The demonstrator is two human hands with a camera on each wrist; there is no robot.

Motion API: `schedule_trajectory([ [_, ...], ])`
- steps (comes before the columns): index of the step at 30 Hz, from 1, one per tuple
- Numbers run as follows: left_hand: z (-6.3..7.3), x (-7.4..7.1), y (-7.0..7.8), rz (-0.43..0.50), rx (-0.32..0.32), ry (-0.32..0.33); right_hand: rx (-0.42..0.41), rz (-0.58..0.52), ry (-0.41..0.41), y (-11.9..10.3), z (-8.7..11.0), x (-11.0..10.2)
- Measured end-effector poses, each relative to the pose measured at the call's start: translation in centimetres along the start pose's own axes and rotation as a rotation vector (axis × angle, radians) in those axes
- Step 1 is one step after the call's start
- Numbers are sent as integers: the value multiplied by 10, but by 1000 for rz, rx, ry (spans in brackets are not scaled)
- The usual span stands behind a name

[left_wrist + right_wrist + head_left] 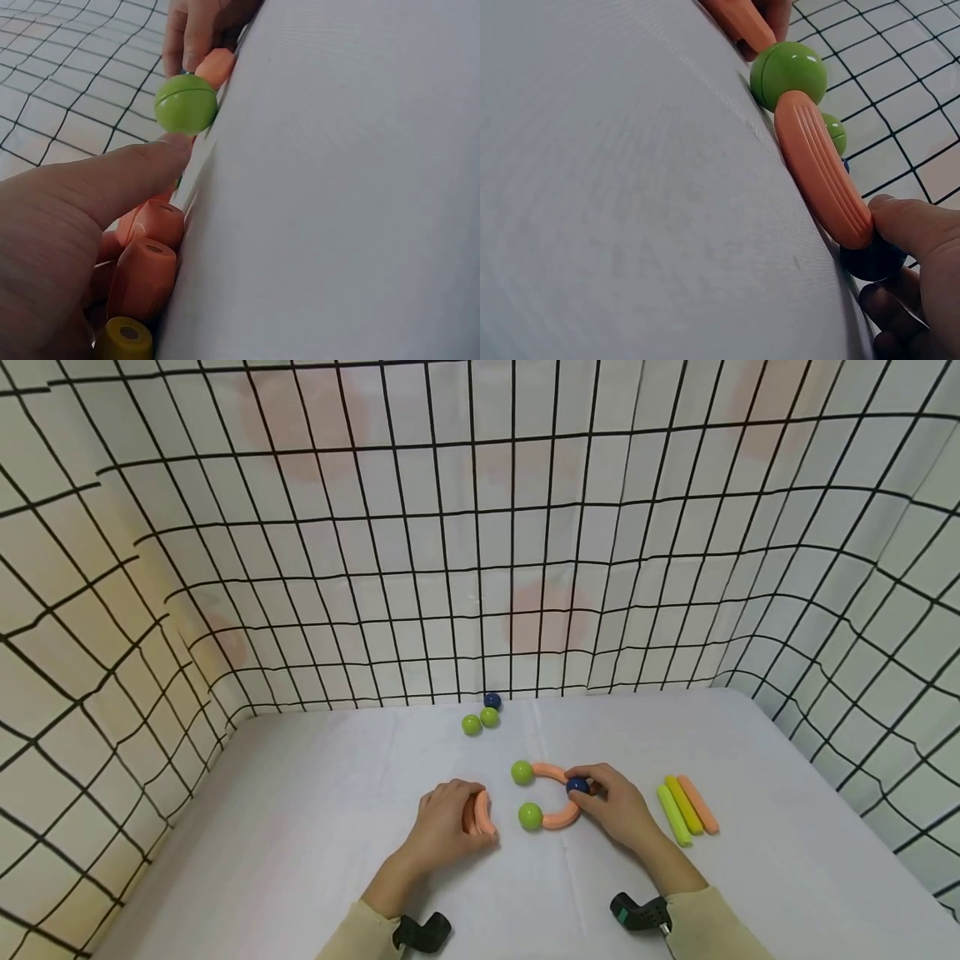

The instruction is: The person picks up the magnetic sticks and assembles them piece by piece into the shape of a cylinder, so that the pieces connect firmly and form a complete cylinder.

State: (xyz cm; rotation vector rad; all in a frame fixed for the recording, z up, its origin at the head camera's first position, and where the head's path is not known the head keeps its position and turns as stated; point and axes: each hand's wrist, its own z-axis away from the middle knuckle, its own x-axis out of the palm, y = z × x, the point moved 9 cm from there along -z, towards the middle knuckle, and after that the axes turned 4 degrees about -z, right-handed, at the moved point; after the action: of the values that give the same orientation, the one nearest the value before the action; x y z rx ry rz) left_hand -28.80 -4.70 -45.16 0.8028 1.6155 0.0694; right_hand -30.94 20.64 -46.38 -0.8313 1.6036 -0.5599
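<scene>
On the white table my right hand (618,806) pinches a dark blue ball (577,786) between thumb and fingers. Two curved orange sticks (561,818) run left from that ball, forming an open arc. A green ball (522,772) caps the far stick, and a second green ball (530,816) caps the near one. Left of the arc, my left hand (444,822) holds curved orange sticks (483,812) side by side, thumb near and fingers beyond. The left wrist view also shows a yellow stick end (124,341) close by these sticks, at the fingers.
Three straight sticks lie at the right: light green (674,815), yellow (685,806) and orange (698,804). Toward the back sit two loose green balls (471,724) and a dark blue ball (492,700), near a black grid net (450,572) that rises behind and at both sides.
</scene>
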Motion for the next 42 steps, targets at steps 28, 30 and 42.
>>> schedule_trajectory([
  [28, -36, 18, 8, -84, -23, -244, -30, 1, 10, -2, 2, 0],
  [30, -36, 18, 8, -95, -30, -252, -37, 4, 15, -2, 1, 0],
  [42, -33, 7, -1, 55, -187, -72, -29, 18, 13, -2, 1, 1],
])
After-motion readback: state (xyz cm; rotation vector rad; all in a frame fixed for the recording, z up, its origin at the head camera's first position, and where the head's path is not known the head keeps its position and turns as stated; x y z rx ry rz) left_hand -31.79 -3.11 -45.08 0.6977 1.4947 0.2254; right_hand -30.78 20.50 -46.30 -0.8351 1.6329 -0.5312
